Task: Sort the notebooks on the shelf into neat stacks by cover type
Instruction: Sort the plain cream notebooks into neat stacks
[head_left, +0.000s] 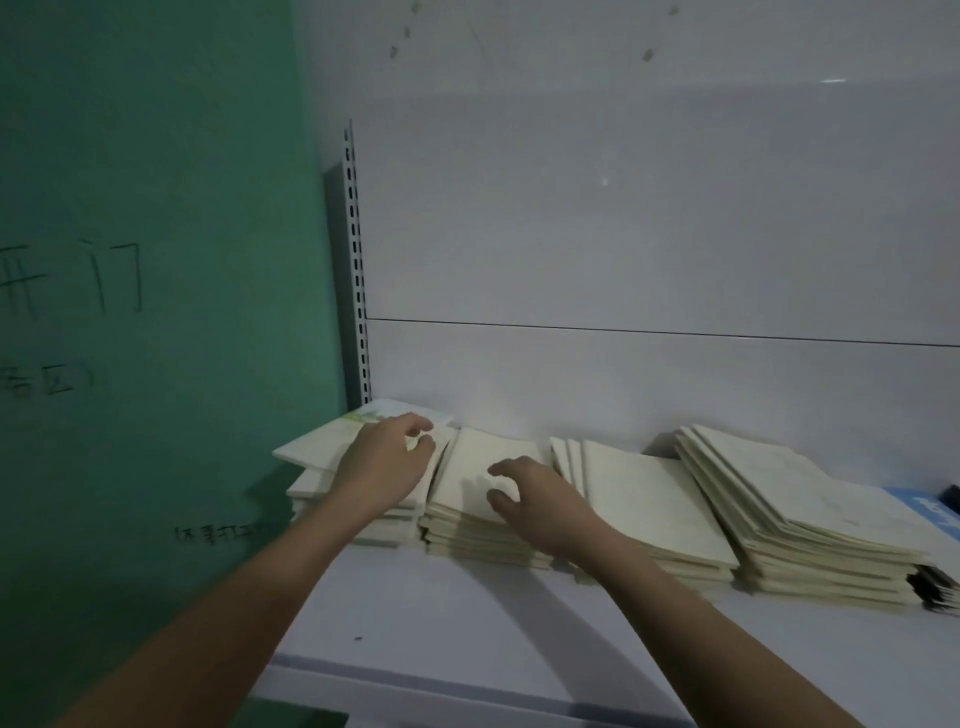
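Several stacks of cream-covered notebooks stand in a row on a white shelf (467, 623). My left hand (382, 467) lies on the untidy leftmost stack (317, 449), its fingers curled over the right edge of the top notebook. Just right of it, my right hand (540, 501) hovers over the second stack (483, 462) with fingers bent and spread, fingertips close to the top cover. A third stack (654, 504) and a taller, fanned fourth stack (789, 499) follow to the right. A notebook with a green-printed cover (395, 413) peeks out behind the leftmost stack.
A green wall (156, 260) with black handwriting closes the left side. A slotted metal upright (357, 270) and a white back panel (649, 234) stand behind the stacks. Something blue (930, 512) lies at the far right. Bare shelf surface lies in front.
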